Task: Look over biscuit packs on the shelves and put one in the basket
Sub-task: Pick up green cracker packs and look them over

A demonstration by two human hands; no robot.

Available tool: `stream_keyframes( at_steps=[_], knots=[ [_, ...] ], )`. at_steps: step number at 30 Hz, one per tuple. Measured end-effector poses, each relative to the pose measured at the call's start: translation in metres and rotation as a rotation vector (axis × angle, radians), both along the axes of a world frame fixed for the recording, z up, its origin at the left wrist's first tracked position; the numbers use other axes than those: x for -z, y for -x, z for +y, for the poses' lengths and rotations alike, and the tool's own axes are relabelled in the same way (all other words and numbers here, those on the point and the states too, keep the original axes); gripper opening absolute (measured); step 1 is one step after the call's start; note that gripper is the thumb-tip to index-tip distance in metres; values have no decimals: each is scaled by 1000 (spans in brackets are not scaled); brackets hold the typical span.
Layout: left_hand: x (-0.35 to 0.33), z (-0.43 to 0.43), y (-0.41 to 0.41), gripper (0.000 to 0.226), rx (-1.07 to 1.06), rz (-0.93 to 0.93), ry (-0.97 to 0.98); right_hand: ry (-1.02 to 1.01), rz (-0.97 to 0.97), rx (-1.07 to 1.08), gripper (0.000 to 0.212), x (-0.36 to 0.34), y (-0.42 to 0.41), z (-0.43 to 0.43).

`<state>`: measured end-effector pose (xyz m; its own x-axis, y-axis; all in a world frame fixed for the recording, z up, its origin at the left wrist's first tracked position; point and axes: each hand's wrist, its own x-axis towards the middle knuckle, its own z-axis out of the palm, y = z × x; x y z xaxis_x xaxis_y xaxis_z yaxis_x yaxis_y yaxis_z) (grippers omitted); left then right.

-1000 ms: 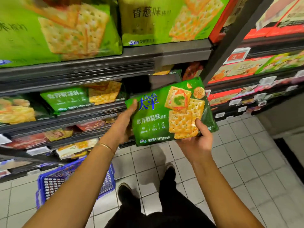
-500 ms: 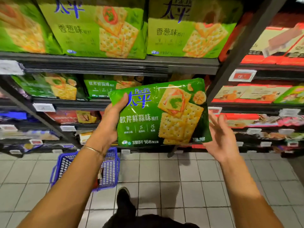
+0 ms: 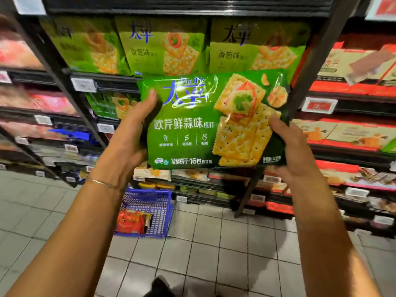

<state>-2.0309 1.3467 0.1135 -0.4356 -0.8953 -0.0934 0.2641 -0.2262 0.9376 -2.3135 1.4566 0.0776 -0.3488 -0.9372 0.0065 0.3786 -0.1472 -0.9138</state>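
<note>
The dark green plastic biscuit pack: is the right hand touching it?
Touching. Head view: the right hand grips the dark green plastic biscuit pack, thumb on its front.

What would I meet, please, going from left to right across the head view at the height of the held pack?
The left hand → pack → right hand → boxes on the right-side shelves.

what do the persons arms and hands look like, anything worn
The left forearm and right forearm are bare, no sleeves in view. The left hand and right hand have no gloves or visible rings. A thin gold-coloured bracelet circles the left wrist; the right wrist is bare.
</note>
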Motion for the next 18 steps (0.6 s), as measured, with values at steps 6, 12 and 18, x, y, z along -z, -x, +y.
stream_keyframes(
  at_steps=[6, 12, 18],
  knots=[
    [-15, 12, -25, 63, -45, 28, 128, 57, -45, -10, 49, -24, -25, 8],
    [-30, 9, -48, 57, -42, 67, 29, 42, 6, -51, 36, -44, -55, 13],
    [-28, 3, -67, 55, 2, 82, 3, -40, 39, 17, 38, -48, -81, 13]
  ],
)
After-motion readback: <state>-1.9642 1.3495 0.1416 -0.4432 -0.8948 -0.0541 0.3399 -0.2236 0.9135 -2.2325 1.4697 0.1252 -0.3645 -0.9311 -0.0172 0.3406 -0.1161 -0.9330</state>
